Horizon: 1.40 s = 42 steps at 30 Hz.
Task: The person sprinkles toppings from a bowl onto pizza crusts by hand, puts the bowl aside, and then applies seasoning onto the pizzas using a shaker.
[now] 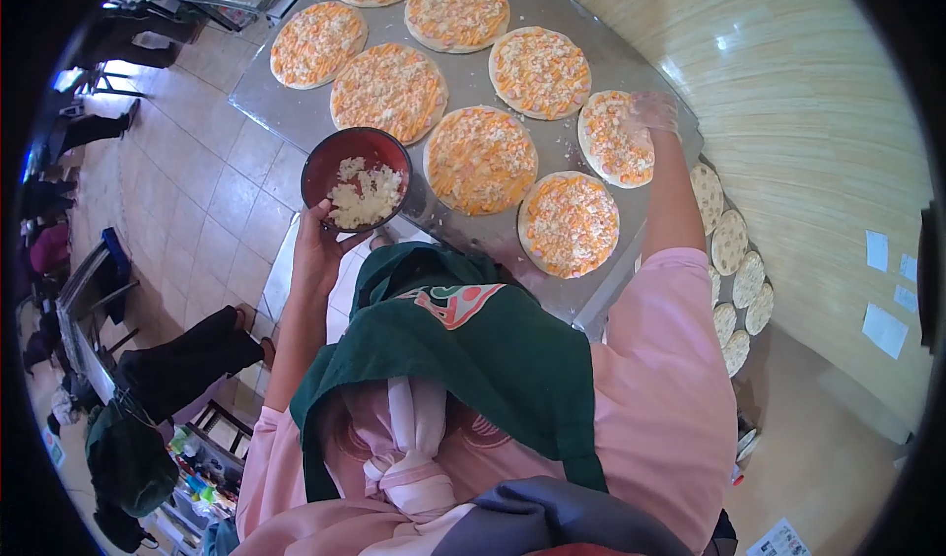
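My left hand (317,248) grips a dark bowl (330,165) with a red inside, its thumb over the near rim. White crumbled cheese (363,197) lies in the bowl. In a clear plastic glove, my right hand (654,113) is over the far-right pizza (615,142); its fingers are too indistinct to tell whether they hold anything. That pizza has orange shreds and white crumbs on top. Nearest the bowl are a pizza (388,93) with many white crumbs and another pizza (481,162) showing more orange. A further pizza (569,225) lies close to the table's front edge.
Several more topped pizzas, such as one at the back (457,13), cover the metal table (266,98). Plain flat rounds (729,242) lie lower right beside the wall (788,43). Left, a person in dark trousers (187,364) is across the tiled floor (234,196).
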Motion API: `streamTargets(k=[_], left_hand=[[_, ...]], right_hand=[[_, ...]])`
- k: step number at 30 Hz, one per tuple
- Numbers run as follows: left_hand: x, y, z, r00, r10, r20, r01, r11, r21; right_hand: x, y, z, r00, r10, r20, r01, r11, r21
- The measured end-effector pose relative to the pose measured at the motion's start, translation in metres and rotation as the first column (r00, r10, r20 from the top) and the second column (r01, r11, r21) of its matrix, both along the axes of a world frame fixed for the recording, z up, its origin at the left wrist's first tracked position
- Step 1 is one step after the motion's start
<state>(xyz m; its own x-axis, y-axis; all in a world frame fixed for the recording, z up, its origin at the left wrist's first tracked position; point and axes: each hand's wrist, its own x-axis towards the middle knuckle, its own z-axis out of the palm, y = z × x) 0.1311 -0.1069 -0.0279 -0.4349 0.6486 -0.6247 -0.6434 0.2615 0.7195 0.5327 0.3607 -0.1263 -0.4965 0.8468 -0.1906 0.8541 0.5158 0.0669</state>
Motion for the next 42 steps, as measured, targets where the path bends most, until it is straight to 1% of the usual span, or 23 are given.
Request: streamTargets(k=[4,5,6,10,12,13,15,16,17,18,19,20,21,24,25,27,28,30,34,36,37,39,42], left_hand=[[0.004,0.002,0.001,1.0,-0.009,0.016,0.009,1.0,0.001],[0.003,0.002,-0.001,0.999,-0.024,0.026,0.024,1.0,0.007],[0.003,0.001,-0.003,0.999,-0.038,0.036,0.038,0.999,0.013],[0.003,0.001,-0.005,0.999,-0.034,0.031,0.033,0.999,0.014],[0.003,0.002,-0.004,0.999,-0.037,0.02,0.037,0.999,-0.011],[0.004,0.003,-0.004,0.999,-0.038,0.021,0.038,0.999,-0.011],[0.004,0.003,-0.003,0.998,-0.057,0.019,0.057,0.998,0.006],[0.004,0.003,-0.002,0.998,-0.056,0.019,0.056,0.998,0.005],[0.004,0.003,-0.002,0.998,-0.059,0.025,0.059,0.998,0.004],[0.005,0.003,-0.001,0.998,-0.062,0.03,0.062,0.998,0.003],[0.006,0.003,0.002,0.998,-0.06,0.029,0.06,0.998,0.002],[0.008,0.004,0.005,0.998,-0.054,0.019,0.054,0.999,-0.005],[0.009,0.004,0.007,0.999,-0.048,0.01,0.048,0.999,-0.01],[0.009,0.001,0.007,0.999,-0.049,0.023,0.05,0.998,-0.024],[0.009,0.0,0.007,0.999,-0.046,0.024,0.047,0.999,-0.026],[0.008,-0.002,0.006,0.998,-0.049,0.034,0.049,0.999,0.003],[0.008,-0.003,0.006,0.998,-0.048,0.037,0.048,0.999,0.003],[0.008,-0.004,0.004,0.999,-0.044,0.03,0.044,0.999,-0.002],[0.008,-0.003,0.004,0.998,-0.058,0.026,0.057,0.998,0.01],[0.008,-0.002,0.001,0.998,-0.045,0.039,0.046,0.999,-0.008],[0.008,-0.002,0.001,0.998,-0.05,0.042,0.05,0.999,-0.01],[0.009,0.0,0.002,0.997,-0.071,0.033,0.072,0.997,-0.006],[0.009,0.002,0.0,0.993,-0.111,0.036,0.11,0.994,0.015]], right_hand=[[0.021,0.002,0.0,0.989,-0.106,0.101,0.108,0.994,-0.013],[0.028,-0.008,-0.002,0.947,-0.308,-0.094,0.296,0.947,-0.123],[0.035,-0.018,-0.004,0.824,-0.505,-0.258,0.443,0.857,-0.263],[0.078,-0.033,-0.016,0.787,-0.443,-0.429,0.28,0.877,-0.391],[0.09,-0.026,-0.02,0.923,-0.302,-0.237,0.232,0.931,-0.282],[0.092,-0.024,-0.019,0.923,-0.303,-0.236,0.233,0.931,-0.282],[0.094,-0.018,-0.013,0.773,-0.443,-0.453,0.267,0.876,-0.401],[0.084,-0.019,0.0,0.774,-0.442,-0.453,0.266,0.876,-0.402],[0.062,-0.025,0.024,0.986,-0.151,-0.071,0.143,0.984,-0.105],[0.048,-0.03,0.038,0.914,0.071,0.399,-0.124,0.987,0.107],[0.069,-0.03,0.011,0.914,0.074,0.398,-0.126,0.986,0.105],[0.099,-0.001,-0.021,0.997,-0.061,0.048,0.059,0.997,0.043],[0.108,0.037,-0.056,0.93,-0.223,-0.293,0.208,0.975,-0.081],[0.104,0.025,-0.026,0.948,-0.104,-0.3,0.118,0.993,0.029],[0.092,0.01,-0.004,0.949,-0.102,-0.299,0.115,0.993,0.026],[0.059,-0.028,0.043,0.982,-0.009,0.186,-0.025,0.983,0.18],[0.066,-0.022,0.031,0.982,-0.008,0.19,-0.026,0.983,0.179],[0.09,-0.006,-0.006,0.954,-0.29,0.072,0.288,0.957,0.036],[0.13,0.0,-0.045,0.985,-0.118,0.122,0.115,0.993,0.032],[0.143,-0.01,-0.051,0.988,-0.143,-0.053,0.142,0.989,-0.029],[0.137,-0.021,-0.04,0.988,-0.148,-0.05,0.146,0.989,-0.031],[0.118,-0.043,-0.016,0.96,0.06,0.274,-0.1,0.986,0.135],[0.088,-0.073,0.019,0.923,0.058,0.381,-0.125,0.98,0.155]])
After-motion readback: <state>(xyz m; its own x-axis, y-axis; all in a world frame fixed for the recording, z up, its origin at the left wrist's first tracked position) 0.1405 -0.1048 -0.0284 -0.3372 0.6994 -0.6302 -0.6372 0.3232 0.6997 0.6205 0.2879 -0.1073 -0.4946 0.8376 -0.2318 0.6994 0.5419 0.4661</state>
